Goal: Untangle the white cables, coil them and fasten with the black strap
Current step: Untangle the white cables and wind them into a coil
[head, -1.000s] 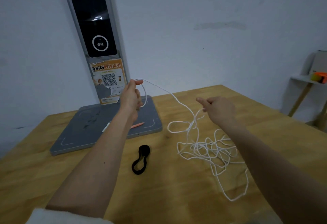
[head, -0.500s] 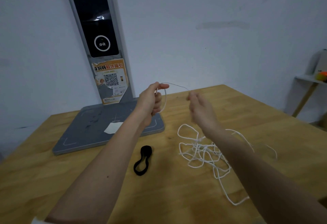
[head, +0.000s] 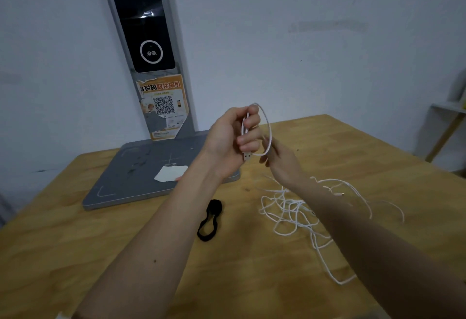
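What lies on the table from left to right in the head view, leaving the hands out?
Grey base plate → white paper slip → black strap → tangled white cables.

Hidden, cropped and blurred parts of the tabletop scene

The tall grey stand with its black screen (head: 141,16) runs out past the top edge; the right forearm covers part of the tangled thin white cables (head: 290,212), which smear with motion blur near the wrist; the left hand (head: 227,137) hides where the cable loop is pinched; a pale shelf with wooden legs (head: 446,122) is cut by the right edge; the sticker's small print is unreadable.
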